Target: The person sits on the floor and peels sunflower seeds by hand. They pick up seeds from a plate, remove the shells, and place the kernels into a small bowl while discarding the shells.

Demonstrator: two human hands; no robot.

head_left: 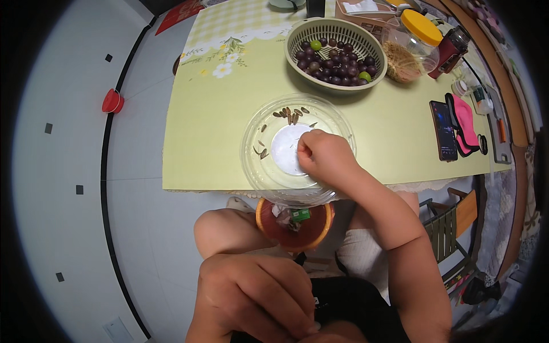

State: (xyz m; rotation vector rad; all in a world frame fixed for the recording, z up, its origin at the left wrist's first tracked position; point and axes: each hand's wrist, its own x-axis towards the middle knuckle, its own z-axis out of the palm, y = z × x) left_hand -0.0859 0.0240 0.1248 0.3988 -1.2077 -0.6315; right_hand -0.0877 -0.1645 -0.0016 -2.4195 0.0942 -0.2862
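Note:
A shallow round clear plastic dish point(255, 111) rests at the table's near edge and juts out slightly past it. Several slender brown seeds that look like sunflower seeds point(290, 116) lie in it, mostly toward the far and left sides. Over the right part of the dish, my right hand point(329, 155) has its fingers curled in; whatever they might hold is hidden. My left hand point(254, 294) is raised close to the camera, low in the view, with fingers bent and pressed together. Anything between its fingertips cannot be made out.
Beyond the dish stands a colander point(294, 74) of dark grapes. To its right are a yellow-lidded jar point(422, 28) and a dark red bottle point(452, 52). A phone point(444, 130) lies beside a pink-and-black item point(464, 123). Below the edge sits an orange-rimmed bin point(264, 226) holding litter.

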